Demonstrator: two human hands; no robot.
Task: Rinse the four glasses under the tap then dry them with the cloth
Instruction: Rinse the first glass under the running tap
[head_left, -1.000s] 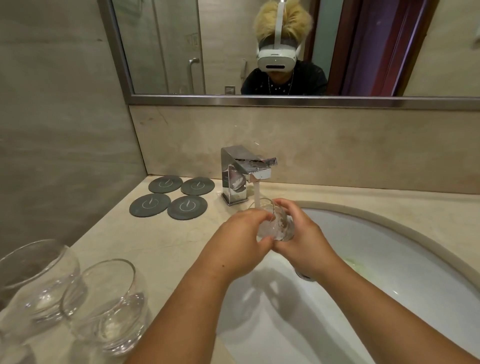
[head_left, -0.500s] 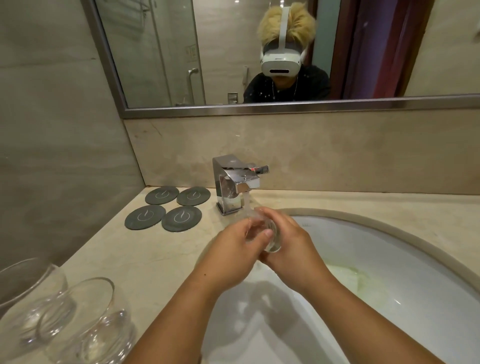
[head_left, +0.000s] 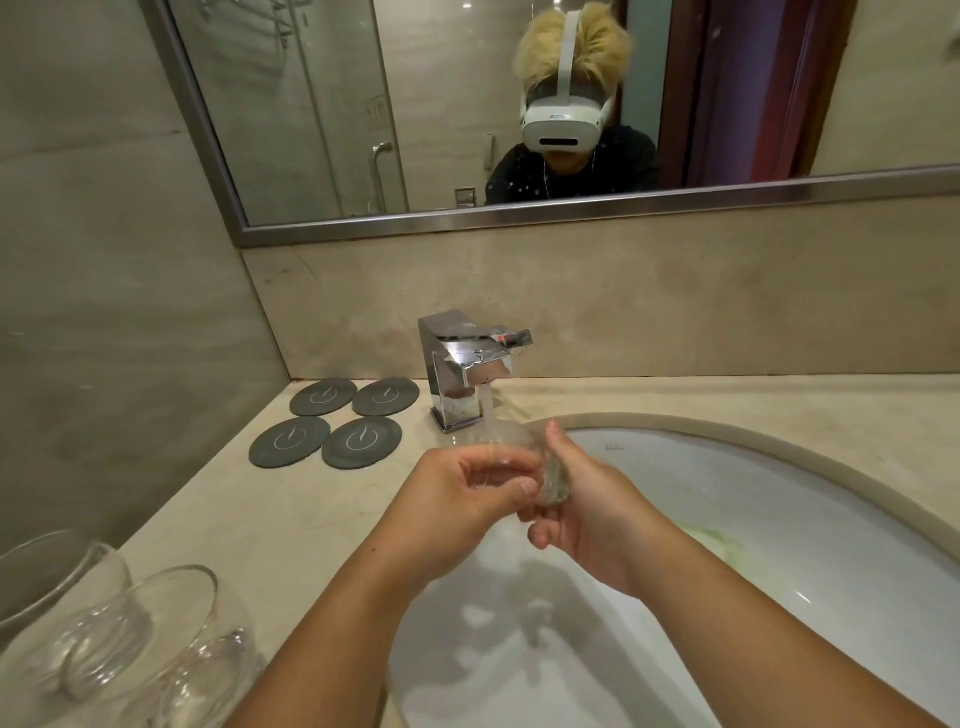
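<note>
A clear glass lies tipped on its side over the white sink, under the running stream from the chrome tap. My right hand grips it from the right, around its base. My left hand curls around its left side, thumb near the rim. Two more clear glasses stand on the counter at the bottom left, partly cut off by the frame. No cloth is in view.
Several dark round coasters lie on the beige counter left of the tap. A stone wall closes the left side. A framed mirror hangs above the backsplash and shows a person wearing a headset.
The view has shifted, with the tap now higher in frame. Both hands turned the glass from upright onto its side under the stream and stay on it.
</note>
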